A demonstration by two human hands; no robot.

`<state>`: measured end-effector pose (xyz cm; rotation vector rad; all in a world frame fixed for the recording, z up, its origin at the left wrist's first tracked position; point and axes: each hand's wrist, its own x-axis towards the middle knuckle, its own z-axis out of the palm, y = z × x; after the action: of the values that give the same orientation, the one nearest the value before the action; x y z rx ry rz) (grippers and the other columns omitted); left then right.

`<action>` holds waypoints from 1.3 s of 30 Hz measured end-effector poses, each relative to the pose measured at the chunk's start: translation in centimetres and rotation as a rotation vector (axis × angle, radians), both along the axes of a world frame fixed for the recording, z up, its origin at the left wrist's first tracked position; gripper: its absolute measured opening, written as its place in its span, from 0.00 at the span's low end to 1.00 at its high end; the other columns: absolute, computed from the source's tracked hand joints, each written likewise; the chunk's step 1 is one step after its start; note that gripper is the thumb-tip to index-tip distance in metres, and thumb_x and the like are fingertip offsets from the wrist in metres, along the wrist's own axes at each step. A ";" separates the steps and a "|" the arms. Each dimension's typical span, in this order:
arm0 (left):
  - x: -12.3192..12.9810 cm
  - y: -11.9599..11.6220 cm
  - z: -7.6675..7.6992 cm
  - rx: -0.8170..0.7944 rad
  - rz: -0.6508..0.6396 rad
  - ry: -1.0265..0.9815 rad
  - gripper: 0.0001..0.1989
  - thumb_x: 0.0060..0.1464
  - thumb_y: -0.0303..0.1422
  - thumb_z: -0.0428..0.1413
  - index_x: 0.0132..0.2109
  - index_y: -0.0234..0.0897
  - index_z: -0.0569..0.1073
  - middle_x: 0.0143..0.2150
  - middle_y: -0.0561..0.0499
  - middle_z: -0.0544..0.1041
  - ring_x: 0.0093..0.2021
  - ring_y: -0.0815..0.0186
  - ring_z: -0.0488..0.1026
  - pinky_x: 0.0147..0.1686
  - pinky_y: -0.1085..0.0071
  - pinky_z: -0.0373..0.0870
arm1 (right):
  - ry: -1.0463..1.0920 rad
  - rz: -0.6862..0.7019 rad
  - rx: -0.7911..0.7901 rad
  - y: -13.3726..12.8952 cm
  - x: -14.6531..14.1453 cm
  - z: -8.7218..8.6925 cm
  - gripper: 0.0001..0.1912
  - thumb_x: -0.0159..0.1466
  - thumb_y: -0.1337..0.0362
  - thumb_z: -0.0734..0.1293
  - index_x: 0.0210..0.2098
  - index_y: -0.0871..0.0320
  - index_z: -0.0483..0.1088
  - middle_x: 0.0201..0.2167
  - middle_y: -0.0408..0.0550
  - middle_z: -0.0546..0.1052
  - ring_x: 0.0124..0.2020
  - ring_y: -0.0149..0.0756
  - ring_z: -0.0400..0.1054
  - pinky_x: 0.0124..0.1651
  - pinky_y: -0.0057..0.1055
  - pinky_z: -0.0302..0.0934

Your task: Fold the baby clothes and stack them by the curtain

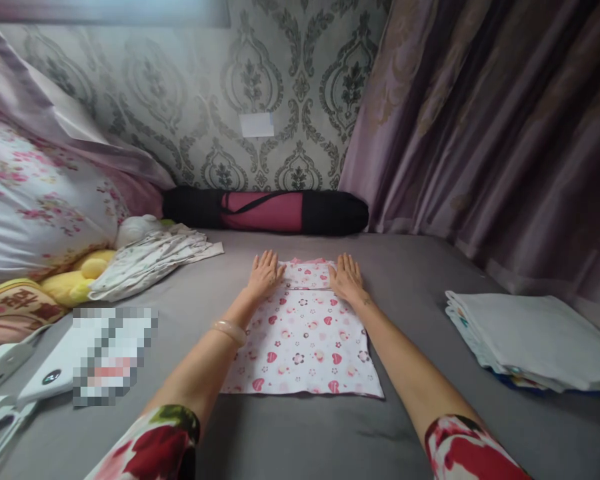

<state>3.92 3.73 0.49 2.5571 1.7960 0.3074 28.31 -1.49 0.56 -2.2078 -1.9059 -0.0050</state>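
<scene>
While left hand (265, 275) and right hand (349, 279) lie open, heart-print top (307, 340) spreads between

Although they touch its upper side edges, neither grips. On the gray bedsheet (410, 267), it looks light, soft, limp; 2 near corners should suit pinching.

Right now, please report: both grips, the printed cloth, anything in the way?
Left grip, right grip open, palm-down at far corners. Printed cloth spread on grey sheet, far end apparently folded. Fabric stack at right, apart.
</scene>
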 end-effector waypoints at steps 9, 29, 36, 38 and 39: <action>-1.0 0.6 -1.5 -0.202 0.024 -0.031 0.33 0.66 0.46 0.29 0.68 0.29 0.52 0.72 0.36 0.48 0.71 0.54 0.44 0.66 0.48 0.40 | 0.023 -0.032 -0.092 0.2 0.8 -1.1 0.34 0.71 0.54 0.48 0.67 0.76 0.50 0.68 0.65 0.52 0.69 0.49 0.44 0.68 0.38 0.38; 2.6 -0.8 -0.7 -0.051 -0.105 0.001 0.29 0.66 0.44 0.34 0.67 0.34 0.56 0.69 0.39 0.56 0.70 0.52 0.48 0.66 0.47 0.43 | -0.010 0.120 -0.024 -0.1 -3.3 -0.4 0.32 0.71 0.58 0.48 0.68 0.72 0.49 0.69 0.60 0.51 0.70 0.45 0.42 0.69 0.39 0.34; 4.0 -1.6 -0.3 -0.017 -0.148 0.024 0.29 0.67 0.42 0.33 0.68 0.31 0.54 0.70 0.38 0.54 0.71 0.54 0.47 0.67 0.49 0.41 | 0.003 0.173 -0.002 -0.1 -5.0 0.1 0.31 0.71 0.59 0.48 0.67 0.73 0.51 0.69 0.61 0.51 0.70 0.45 0.43 0.69 0.41 0.35; 4.4 -1.8 -0.3 -0.039 -0.202 0.036 0.28 0.67 0.41 0.33 0.67 0.32 0.55 0.71 0.38 0.53 0.71 0.54 0.47 0.66 0.49 0.43 | 0.014 0.205 -0.037 -0.2 -5.5 0.1 0.31 0.70 0.60 0.48 0.67 0.72 0.50 0.69 0.60 0.51 0.70 0.44 0.42 0.69 0.41 0.35; 4.5 -2.0 -0.2 -0.052 -0.226 0.043 0.27 0.67 0.40 0.34 0.67 0.32 0.56 0.71 0.39 0.53 0.70 0.55 0.48 0.66 0.48 0.44 | 0.021 0.211 -0.065 -0.2 -5.6 0.1 0.31 0.70 0.61 0.48 0.67 0.72 0.50 0.70 0.60 0.50 0.70 0.44 0.42 0.69 0.42 0.35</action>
<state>8.45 1.77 0.25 2.7141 1.4842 0.2004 22.68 -1.66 0.61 -2.0259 -2.1454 0.1161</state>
